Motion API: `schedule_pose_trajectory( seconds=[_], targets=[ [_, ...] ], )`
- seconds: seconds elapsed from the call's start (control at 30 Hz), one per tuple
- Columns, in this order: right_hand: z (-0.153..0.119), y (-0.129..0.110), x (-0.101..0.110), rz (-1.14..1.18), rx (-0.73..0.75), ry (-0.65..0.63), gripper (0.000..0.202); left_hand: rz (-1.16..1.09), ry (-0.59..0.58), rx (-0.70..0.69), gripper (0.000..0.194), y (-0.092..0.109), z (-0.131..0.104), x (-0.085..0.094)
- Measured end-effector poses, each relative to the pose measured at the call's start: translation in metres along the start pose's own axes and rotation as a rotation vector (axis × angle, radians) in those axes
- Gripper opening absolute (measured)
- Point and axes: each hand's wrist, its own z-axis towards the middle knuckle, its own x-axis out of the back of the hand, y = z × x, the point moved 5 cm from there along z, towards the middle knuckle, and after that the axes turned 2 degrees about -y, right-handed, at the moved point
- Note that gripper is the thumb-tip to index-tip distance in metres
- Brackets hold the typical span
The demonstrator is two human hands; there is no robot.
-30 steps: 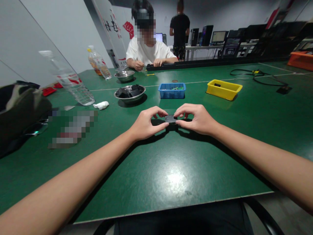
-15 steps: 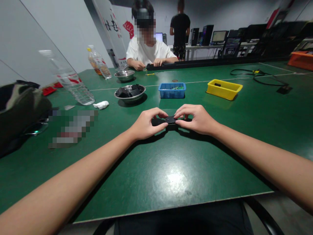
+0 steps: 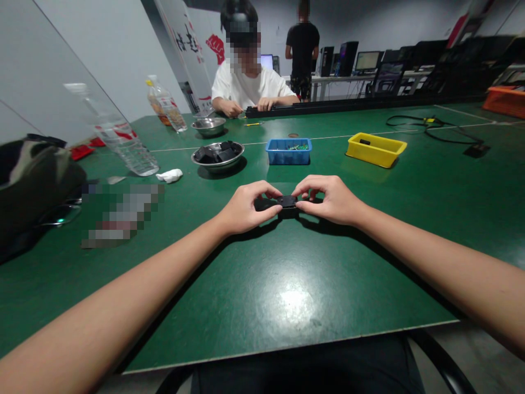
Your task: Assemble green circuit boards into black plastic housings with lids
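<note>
Head view: left hand point(image 3: 241, 210) and right hand point(image 3: 330, 200) meet on a small black part point(image 3: 287, 201), each grip pinching one end between thumb and fingertips. Part sits low over the green surface point(image 3: 287, 295), just in front of the blue bin point(image 3: 288, 151). Steel bowl point(image 3: 217, 155) of black pieces left of the bin, yellow tray point(image 3: 376, 149) to its right, water bottle point(image 3: 118, 137) farther left.

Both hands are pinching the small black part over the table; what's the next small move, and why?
Probably press the fingertips together. The left hand and right hand grip opposite ends of the small black part, held low over the green table, thumbs underneath, so a squeeze seems likeliest.
</note>
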Motion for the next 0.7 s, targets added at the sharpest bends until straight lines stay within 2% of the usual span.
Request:
schedule_pose_trajectory(
  seconds=[0.7],
  targets=[
    [0.0013, -0.0012, 0.0016, -0.039, -0.011, -0.043, 0.015, 0.005, 0.009, 0.019, 0.026, 0.0003, -0.0001, 0.0003]
  ],
)
